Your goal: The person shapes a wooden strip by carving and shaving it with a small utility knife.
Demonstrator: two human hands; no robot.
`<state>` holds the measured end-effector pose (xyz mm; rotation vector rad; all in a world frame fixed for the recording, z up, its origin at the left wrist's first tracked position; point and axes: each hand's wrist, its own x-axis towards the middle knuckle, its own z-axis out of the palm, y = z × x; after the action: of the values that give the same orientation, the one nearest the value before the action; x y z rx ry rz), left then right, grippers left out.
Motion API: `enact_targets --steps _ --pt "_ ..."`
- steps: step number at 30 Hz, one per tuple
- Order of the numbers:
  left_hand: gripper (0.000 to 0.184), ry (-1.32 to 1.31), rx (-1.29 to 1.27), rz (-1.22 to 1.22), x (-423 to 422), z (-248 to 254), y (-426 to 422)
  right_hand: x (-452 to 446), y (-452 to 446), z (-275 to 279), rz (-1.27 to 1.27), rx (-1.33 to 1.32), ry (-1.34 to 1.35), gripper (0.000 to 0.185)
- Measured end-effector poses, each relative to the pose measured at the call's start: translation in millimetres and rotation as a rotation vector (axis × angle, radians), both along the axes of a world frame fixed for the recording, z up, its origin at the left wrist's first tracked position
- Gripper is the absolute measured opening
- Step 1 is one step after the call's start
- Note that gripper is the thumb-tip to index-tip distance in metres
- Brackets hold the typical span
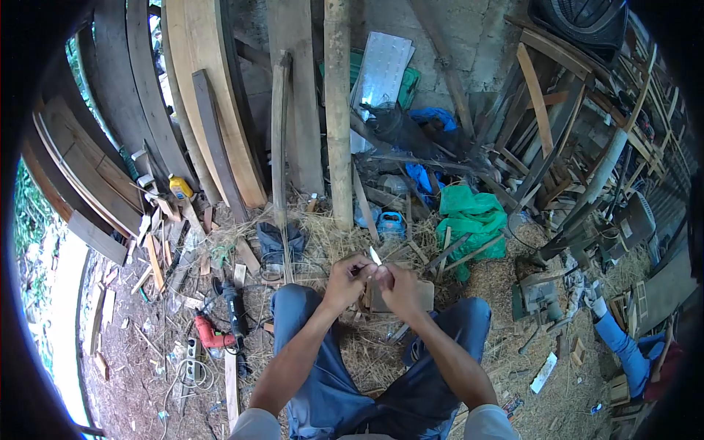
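Near the middle of the view, my left hand (343,284) and my right hand (399,289) meet in front of my knees, fingers curled and fingertips together. A small bright pointed piece (375,255), shaped like a short blade, sticks up from between them. Its lower end is hidden by the fingertips of both hands, so its kind is unclear. Both hands look closed in a pinch. Below the right hand, a pale wooden block (422,296) lies on the straw-covered ground between my legs.
To the left lie a red power drill (211,334), a dark power tool (235,312) and a power strip (193,359). Planks (209,95) lean behind a bamboo post (338,110). A green sack (469,220) sits ahead. At right, another person's blue sleeve (622,350) shows near a metal machine (541,299).
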<state>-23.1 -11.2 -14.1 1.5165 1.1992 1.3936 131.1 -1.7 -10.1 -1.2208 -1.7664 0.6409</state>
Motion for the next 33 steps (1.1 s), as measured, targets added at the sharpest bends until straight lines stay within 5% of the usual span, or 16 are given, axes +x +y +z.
enact_targets --steps 4,7,12,22,33 --pt "0.007 0.04 -0.071 0.028 -1 -7 2 -2 7 3 -0.078 -0.075 0.086 0.008" --pt "0.012 -0.106 -0.086 -0.023 -1 -21 9 -4 -2 -2 0.086 0.023 0.003 0.011" --pt "0.015 -0.251 -0.289 -0.073 -6 -8 6 12 19 7 -0.019 -0.111 0.379 0.021" --pt "0.012 -0.725 -0.495 -0.097 6 -9 9 0 8 3 0.05 -0.116 0.279 0.023" --pt "0.01 -0.827 -0.612 -0.144 8 -22 11 -2 9 -1 0.038 -0.079 0.174 0.022"
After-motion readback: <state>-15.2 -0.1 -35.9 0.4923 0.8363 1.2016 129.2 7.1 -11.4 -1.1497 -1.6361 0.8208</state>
